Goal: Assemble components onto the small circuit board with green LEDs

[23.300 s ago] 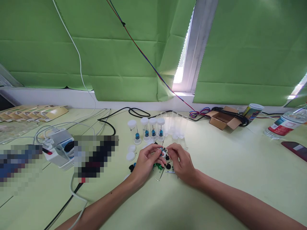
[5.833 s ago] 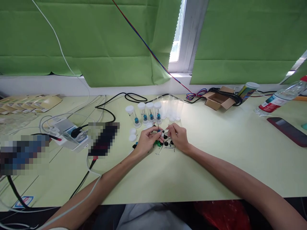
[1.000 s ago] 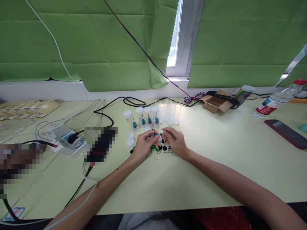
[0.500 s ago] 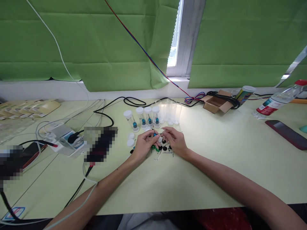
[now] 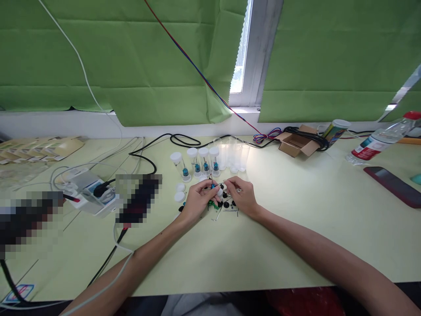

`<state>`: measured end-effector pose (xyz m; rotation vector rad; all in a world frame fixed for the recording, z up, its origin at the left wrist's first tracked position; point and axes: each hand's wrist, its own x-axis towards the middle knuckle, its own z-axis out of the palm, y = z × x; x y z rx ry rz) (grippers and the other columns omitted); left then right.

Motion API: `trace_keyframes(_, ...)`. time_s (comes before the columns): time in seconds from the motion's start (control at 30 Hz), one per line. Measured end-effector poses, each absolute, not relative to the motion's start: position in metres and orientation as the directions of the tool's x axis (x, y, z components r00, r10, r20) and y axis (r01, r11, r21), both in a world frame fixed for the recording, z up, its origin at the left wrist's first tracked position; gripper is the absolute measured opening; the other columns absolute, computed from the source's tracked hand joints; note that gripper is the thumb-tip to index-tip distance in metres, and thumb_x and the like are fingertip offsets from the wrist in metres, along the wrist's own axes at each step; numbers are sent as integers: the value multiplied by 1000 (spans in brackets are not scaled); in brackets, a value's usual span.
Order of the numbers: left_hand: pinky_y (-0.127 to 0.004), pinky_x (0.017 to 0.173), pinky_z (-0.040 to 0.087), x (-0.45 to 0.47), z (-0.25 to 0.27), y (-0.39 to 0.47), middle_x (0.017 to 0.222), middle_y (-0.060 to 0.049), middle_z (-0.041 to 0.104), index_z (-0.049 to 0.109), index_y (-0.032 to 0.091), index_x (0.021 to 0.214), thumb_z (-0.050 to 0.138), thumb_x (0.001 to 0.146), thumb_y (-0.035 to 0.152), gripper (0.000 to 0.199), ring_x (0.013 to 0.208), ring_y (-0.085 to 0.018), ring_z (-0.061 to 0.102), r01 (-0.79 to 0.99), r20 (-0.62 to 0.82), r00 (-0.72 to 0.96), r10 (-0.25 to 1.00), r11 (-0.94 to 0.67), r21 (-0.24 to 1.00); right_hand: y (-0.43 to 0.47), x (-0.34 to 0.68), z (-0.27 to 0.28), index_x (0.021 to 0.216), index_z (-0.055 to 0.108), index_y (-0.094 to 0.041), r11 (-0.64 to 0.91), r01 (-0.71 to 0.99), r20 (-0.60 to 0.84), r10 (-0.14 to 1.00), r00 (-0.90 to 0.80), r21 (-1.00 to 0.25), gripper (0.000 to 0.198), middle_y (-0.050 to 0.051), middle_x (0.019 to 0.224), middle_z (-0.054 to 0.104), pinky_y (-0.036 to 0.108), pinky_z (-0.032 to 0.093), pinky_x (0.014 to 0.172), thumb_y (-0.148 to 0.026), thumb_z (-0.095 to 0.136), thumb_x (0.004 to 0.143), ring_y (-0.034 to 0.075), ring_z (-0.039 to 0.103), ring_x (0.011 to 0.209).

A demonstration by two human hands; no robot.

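My left hand (image 5: 199,196) is closed around a small blue part (image 5: 213,186) with a thin metal shaft standing up from it. My right hand (image 5: 242,193) is just to the right, its thumb and forefinger pinched on a thin metal hex key that points at the blue part; fingers hide most of it. Below the hands lie black round parts (image 5: 226,204), green pieces (image 5: 213,205) and an L-shaped hex key (image 5: 216,214). Behind them, several clear tubes with white caps (image 5: 205,161) hold similar blue parts with shafts.
Clear tubes (image 5: 242,158) without blue parts stand at the back. White caps (image 5: 179,196) lie left of my left hand. A power strip (image 5: 88,191) and cables are further left. A cardboard box (image 5: 296,142), a water bottle (image 5: 378,142) and a dark phone (image 5: 393,186) are on the right.
My right fingers have shifted slightly and drawn closer together, with the thin metal piece now levelled toward the blue part. My left hand stays almost still around the blue part.
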<state>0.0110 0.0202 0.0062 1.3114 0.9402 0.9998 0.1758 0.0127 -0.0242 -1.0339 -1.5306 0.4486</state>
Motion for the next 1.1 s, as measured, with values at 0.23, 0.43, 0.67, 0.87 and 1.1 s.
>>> trace_keyframes(0.23,-27,54,52,10,5,21,58,0,65,64,15,90,74,78,37,27,51,-14,63,-47,23,311,950,-9,999,11,176,-19,71,65,-18,545,414,618,784,58,-729,28,-1,55,58,24,42,50,-31,54,93,11,49,49)
trace_keyframes(0.43,-27,54,52,10,4,21,58,0,66,65,16,90,74,77,39,28,51,-15,63,-45,30,310,950,-17,999,11,175,-21,75,65,-18,536,384,601,797,63,-751,25,-2,54,58,24,45,49,-32,54,93,11,51,47)
trace_keyframes(0.67,-27,54,52,11,4,22,58,-1,66,64,16,91,75,76,39,30,50,-14,62,-53,6,305,952,11,999,12,175,-26,92,64,-19,544,249,574,817,62,-801,15,-2,60,61,23,51,54,-31,56,93,11,55,51)
trace_keyframes(0.87,-26,54,51,10,2,23,59,-1,65,65,16,90,74,77,39,28,54,-15,63,-87,6,300,954,21,996,12,176,-27,104,63,-20,569,189,577,816,-16,-800,20,1,72,66,25,54,61,-29,47,97,12,60,58)
trace_keyframes(1.1,-25,54,51,10,4,23,60,0,64,65,16,89,74,77,37,26,56,-14,62,-109,-1,300,954,35,993,13,177,-24,106,62,-20,554,107,549,833,-75,-826,22,3,82,70,27,55,63,-31,45,98,13,62,65)
